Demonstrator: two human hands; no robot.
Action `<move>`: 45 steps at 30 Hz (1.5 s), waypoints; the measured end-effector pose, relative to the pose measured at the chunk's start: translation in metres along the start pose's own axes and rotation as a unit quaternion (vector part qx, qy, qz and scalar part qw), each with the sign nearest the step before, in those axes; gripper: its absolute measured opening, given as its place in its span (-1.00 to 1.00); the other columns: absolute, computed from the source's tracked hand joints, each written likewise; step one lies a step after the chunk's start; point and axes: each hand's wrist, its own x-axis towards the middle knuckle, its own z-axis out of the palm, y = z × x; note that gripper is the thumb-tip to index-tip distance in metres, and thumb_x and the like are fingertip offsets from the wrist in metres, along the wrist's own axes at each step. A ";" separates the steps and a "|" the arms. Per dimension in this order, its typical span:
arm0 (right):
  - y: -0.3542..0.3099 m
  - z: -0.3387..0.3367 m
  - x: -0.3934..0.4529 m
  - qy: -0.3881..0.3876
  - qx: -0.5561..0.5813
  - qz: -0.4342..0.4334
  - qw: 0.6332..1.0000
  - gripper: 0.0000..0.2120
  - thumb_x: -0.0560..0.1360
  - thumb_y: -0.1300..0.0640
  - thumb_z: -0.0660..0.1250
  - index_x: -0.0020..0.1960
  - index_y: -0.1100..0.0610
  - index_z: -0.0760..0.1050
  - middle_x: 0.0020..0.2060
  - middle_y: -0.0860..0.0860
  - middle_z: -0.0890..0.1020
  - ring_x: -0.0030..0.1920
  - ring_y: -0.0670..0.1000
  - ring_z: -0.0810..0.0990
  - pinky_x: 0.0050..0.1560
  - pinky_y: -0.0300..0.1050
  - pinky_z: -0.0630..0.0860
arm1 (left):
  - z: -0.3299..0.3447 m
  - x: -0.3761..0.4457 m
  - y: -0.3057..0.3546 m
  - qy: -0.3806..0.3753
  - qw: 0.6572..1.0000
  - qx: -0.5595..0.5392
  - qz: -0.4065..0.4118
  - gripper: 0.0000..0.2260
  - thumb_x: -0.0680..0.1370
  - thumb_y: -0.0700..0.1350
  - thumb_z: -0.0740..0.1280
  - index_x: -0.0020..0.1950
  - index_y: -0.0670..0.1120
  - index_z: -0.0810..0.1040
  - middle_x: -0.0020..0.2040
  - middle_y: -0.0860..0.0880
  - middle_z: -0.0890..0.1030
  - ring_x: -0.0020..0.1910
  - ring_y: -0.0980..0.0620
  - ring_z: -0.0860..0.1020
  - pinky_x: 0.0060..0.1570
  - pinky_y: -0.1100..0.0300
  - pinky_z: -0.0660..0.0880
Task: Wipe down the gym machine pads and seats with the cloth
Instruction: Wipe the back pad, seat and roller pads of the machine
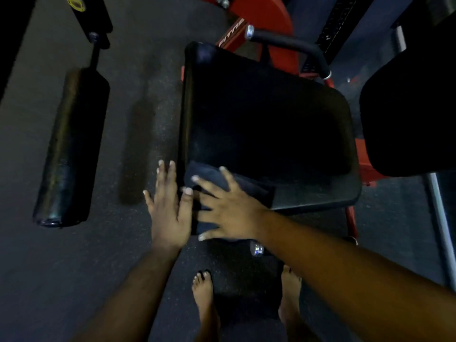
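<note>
Now the right hand (229, 208), spread flat, presses the cloth (212, 176) on the seat (266, 124) corner; left hand (167, 206) open alongside; next, sweep across.

Dim, soft, slightly blurred view; wide-angle bending at the edges.

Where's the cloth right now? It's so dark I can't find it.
In the head view, the dark cloth lies on the seat pad's near-left corner, under the right hand, with the left hand beside it.

A dark folded cloth (212, 178) lies draped over the near left corner of the black padded seat (266, 124).
</note>
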 end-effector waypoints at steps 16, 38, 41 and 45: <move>0.023 0.014 -0.072 -0.018 0.120 0.361 0.925 -0.33 0.59 -0.43 -0.11 0.63 -0.27 -0.13 0.67 -0.05 -0.09 0.66 0.12 -0.16 0.50 0.51 -0.16 | 0.052 0.041 0.057 -0.125 0.933 0.277 0.192 -0.36 0.63 0.26 -0.05 0.67 0.02 0.06 0.69 -0.04 -0.07 0.66 0.01 -0.14 0.49 -0.42 -0.22; 0.188 0.027 -0.156 -0.023 0.180 0.736 0.652 -0.39 0.66 -0.30 -0.09 0.64 -0.22 -0.23 0.67 -0.03 -0.16 0.64 0.04 -0.22 0.51 0.47 -0.13 | 0.062 0.123 0.057 -0.126 0.866 0.423 0.236 -0.26 0.59 0.37 -0.02 0.67 -0.02 0.10 0.68 -0.10 0.02 0.66 -0.05 -0.06 0.45 -0.48 -0.17; 0.146 0.023 -0.144 -0.001 0.185 0.715 0.675 -0.38 0.67 -0.30 -0.12 0.65 -0.19 -0.22 0.66 -0.01 -0.18 0.64 0.04 -0.26 0.55 0.37 -0.21 | 0.062 0.126 0.054 -0.134 0.870 0.418 0.226 -0.25 0.59 0.39 -0.04 0.68 -0.01 0.04 0.68 -0.08 -0.03 0.66 -0.04 -0.12 0.47 -0.46 -0.15; 0.086 0.017 -0.152 -0.026 0.214 0.680 0.701 -0.38 0.65 -0.31 -0.12 0.64 -0.22 -0.21 0.65 -0.06 -0.23 0.62 0.00 -0.33 0.54 0.30 -0.32 | 0.061 0.124 0.059 -0.143 0.870 0.414 0.227 -0.24 0.58 0.38 -0.04 0.68 -0.01 0.04 0.68 -0.08 -0.04 0.66 -0.05 -0.14 0.49 -0.46 -0.12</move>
